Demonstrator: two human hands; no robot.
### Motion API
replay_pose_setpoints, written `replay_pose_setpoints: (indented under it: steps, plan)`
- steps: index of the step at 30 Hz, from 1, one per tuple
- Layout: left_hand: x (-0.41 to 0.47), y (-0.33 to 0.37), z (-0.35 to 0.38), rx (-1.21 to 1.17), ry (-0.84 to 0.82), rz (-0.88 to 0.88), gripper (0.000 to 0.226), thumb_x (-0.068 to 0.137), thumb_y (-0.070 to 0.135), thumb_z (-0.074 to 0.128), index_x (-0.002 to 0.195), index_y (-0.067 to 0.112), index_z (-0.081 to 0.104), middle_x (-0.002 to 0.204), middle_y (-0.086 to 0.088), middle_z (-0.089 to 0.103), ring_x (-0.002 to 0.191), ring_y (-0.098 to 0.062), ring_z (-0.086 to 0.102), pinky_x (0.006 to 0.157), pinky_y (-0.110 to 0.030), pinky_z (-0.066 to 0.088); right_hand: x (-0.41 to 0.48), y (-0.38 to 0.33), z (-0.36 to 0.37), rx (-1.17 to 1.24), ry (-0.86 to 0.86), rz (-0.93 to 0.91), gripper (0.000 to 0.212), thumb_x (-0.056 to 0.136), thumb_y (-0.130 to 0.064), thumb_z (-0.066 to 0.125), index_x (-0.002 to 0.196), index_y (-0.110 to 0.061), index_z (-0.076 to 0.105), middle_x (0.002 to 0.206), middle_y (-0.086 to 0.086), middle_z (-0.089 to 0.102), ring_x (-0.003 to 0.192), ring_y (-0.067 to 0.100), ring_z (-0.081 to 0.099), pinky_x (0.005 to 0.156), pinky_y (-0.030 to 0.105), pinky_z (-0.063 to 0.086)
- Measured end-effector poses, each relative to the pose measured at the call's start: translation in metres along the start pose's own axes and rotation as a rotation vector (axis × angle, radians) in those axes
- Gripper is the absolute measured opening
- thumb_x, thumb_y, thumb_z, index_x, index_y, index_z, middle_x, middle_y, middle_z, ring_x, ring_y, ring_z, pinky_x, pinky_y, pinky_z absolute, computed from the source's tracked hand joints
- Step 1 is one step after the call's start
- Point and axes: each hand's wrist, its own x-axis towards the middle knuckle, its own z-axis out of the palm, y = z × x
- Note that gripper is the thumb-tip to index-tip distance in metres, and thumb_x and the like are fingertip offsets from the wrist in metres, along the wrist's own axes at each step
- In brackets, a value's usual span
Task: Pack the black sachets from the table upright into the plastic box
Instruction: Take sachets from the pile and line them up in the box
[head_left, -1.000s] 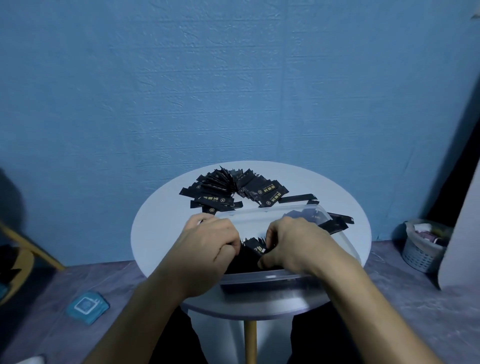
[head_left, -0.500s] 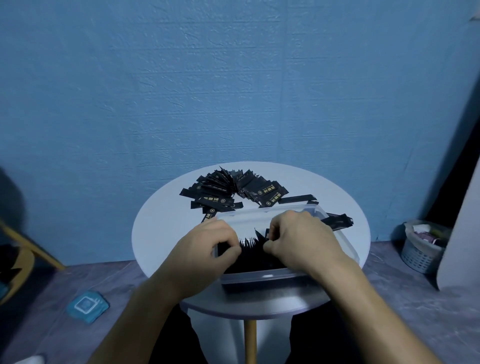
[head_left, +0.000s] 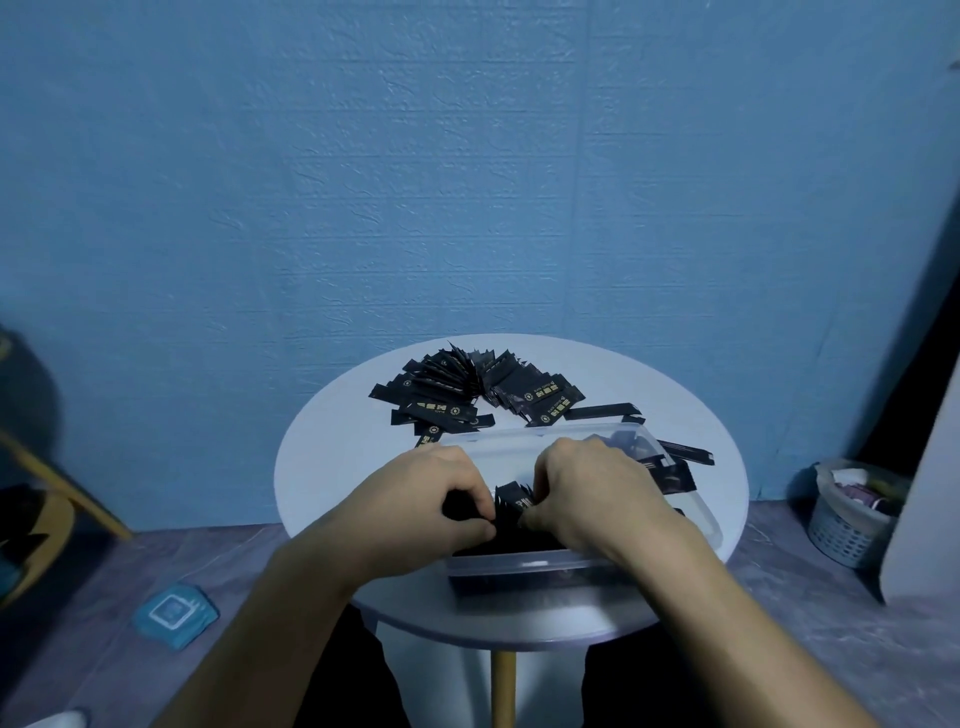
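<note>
Progress: part done. A row of sachets (head_left: 511, 501) stands on edge in the near half of the box (head_left: 582, 566), serrated tops up. In the far half of the box a few more lie loose at its right end, not upright; the rest looks unfilled through the clear wall. Left to do: the pile (head_left: 467, 400) fanned out flat just behind the box on the table (head_left: 332, 467), plus strays (head_left: 685, 452) off the box's far right corner. Judged under half complete; pile count not readable

Grip: both hands are inside the box at its near end. The left hand (head_left: 431, 499) is clenched, with thumb and curled fingers pinching the left side of the standing row. The right hand (head_left: 597, 493) is curled likewise, knuckles up, with thumb and fingertips closed on the row's right side. How deep the fingers reach is hidden. Step in hand, by my reading: squeezing the row together so it stays upright and frees room behind it in the box
</note>
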Motion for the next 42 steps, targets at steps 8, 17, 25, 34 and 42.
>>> replay_pose_setpoints:
  steps: [8, 17, 25, 34, 42]
  plan:
    - [-0.002, 0.005, 0.001, -0.012, 0.031, -0.046, 0.024, 0.079, 0.043, 0.07, 0.1, 0.036, 0.062, 0.099, 0.022, 0.062, 0.106, -0.001, 0.05, 0.096, -0.031, 0.043, 0.0, 0.002, 0.006, -0.016, 0.144, -0.001, 0.028, 0.083, -0.045, 0.066, 0.099, -0.022, 0.07, 0.101, 0.004, 0.071, 0.098, 0.029, 0.066, 0.076, 0.033, 0.05]
    - [-0.002, 0.007, 0.0, 0.025, 0.023, -0.046, 0.022, 0.086, 0.03, 0.075, 0.101, 0.031, 0.06, 0.102, 0.02, 0.062, 0.107, -0.002, 0.05, 0.096, -0.032, 0.043, 0.009, 0.001, 0.006, -0.026, 0.049, 0.024, 0.039, 0.08, -0.047, 0.072, 0.109, -0.022, 0.066, 0.115, 0.006, 0.066, 0.108, 0.029, 0.063, 0.076, 0.031, 0.042]
    - [-0.003, 0.007, -0.001, -0.005, 0.024, -0.058, 0.025, 0.08, 0.037, 0.07, 0.102, 0.033, 0.059, 0.101, 0.021, 0.062, 0.106, -0.002, 0.051, 0.096, -0.035, 0.044, 0.005, -0.005, 0.003, -0.013, 0.226, 0.005, 0.026, 0.083, -0.043, 0.063, 0.092, -0.019, 0.068, 0.1, 0.006, 0.07, 0.096, 0.031, 0.066, 0.072, 0.033, 0.047]
    - [-0.004, 0.009, -0.001, -0.001, 0.039, -0.084, 0.05, 0.082, 0.035, 0.078, 0.121, 0.037, 0.047, 0.115, 0.021, 0.038, 0.107, 0.007, 0.048, 0.093, -0.029, 0.047, 0.012, -0.013, 0.005, 0.344, 0.054, 0.003, 0.017, 0.078, -0.035, 0.067, 0.072, -0.02, 0.071, 0.074, 0.0, 0.07, 0.079, 0.023, 0.067, 0.071, 0.03, 0.055]
    - [-0.003, 0.008, -0.001, 0.009, 0.015, -0.079, 0.045, 0.082, 0.034, 0.078, 0.119, 0.037, 0.052, 0.113, 0.019, 0.043, 0.107, 0.0, 0.05, 0.094, -0.03, 0.046, 0.013, -0.006, 0.004, 0.776, -0.271, -0.099, 0.019, 0.087, -0.018, 0.075, 0.08, 0.0, 0.075, 0.07, 0.008, 0.074, 0.042, 0.012, 0.05, 0.051, 0.022, 0.041]
